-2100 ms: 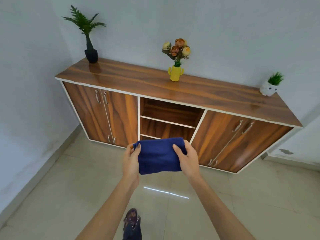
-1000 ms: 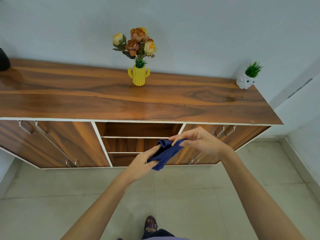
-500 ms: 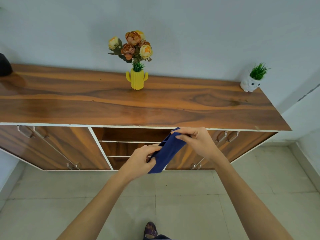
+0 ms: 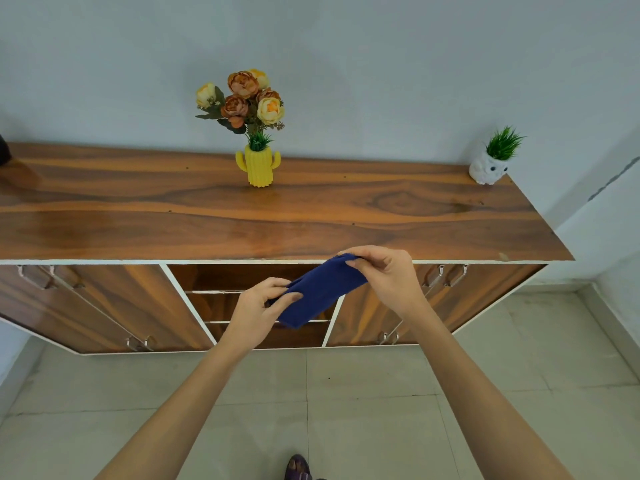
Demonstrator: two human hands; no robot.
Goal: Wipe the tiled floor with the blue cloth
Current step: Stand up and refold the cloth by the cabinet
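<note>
A long wooden sideboard [image 4: 277, 216] stands on the tiled floor [image 4: 363, 410]. In front of its open middle shelves, the folded blue cloth [image 4: 320, 294] is held in the air, left hand [image 4: 258, 315] and right hand [image 4: 388, 277] fingers pinched on opposite ends, likely squaring it into a wiping pad.

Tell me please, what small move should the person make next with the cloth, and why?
Probably lower the cloth toward the floor. Both hands pinch it in the air in front of the cabinet: the left hand at its lower end, the right hand at its upper end. It looks folded into a narrow pad, and it touches no tile yet, so no wiping has begun.
</note>
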